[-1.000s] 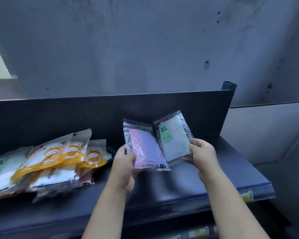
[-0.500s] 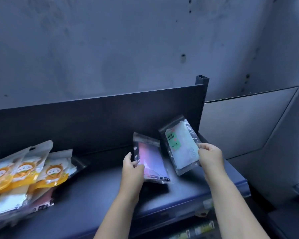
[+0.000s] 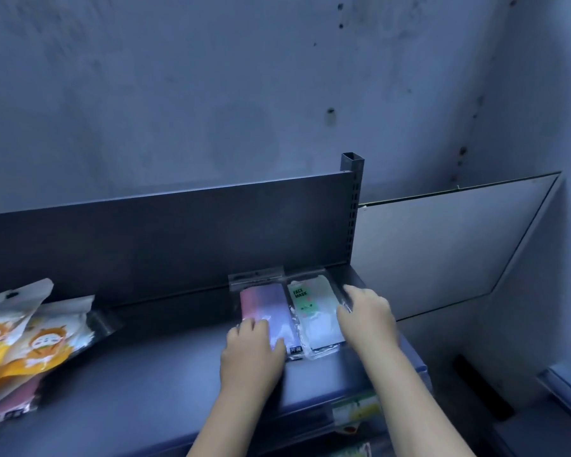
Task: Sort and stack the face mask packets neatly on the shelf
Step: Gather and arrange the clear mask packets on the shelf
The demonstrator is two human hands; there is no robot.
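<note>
A stained grey wall (image 3: 211, 94) fills the upper part of the view. Below it runs the dark metal shelf (image 3: 139, 374), with an upright back panel (image 3: 165, 239) ending at a slotted post (image 3: 355, 199) on the right. A pale board (image 3: 442, 252) leans against the wall beyond the post.

At the left end of the shelf lies a loose, overlapping heap of orange-and-white face mask packets (image 3: 43, 344) printed with a cartoon face, with a pink packet (image 3: 15, 395) partly under them.

Near the right end, two clear packets lie flat on the shelf side by side, their long edges touching and their top ends close to the back panel. The left one is the pink-and-lilac packet (image 3: 267, 308); the right one is the white packet labelled FACE MASK (image 3: 314, 311) in green.

The left hand (image 3: 253, 354) rests palm down on the near end of the pink-and-lilac packet, fingers loosely spread. The right hand (image 3: 368, 321) lies flat along the right edge of the white packet, fingers extended and together, pressing against its side.

A yellow-green price label (image 3: 355, 412) sits on the shelf's front edge below the right forearm.
</note>
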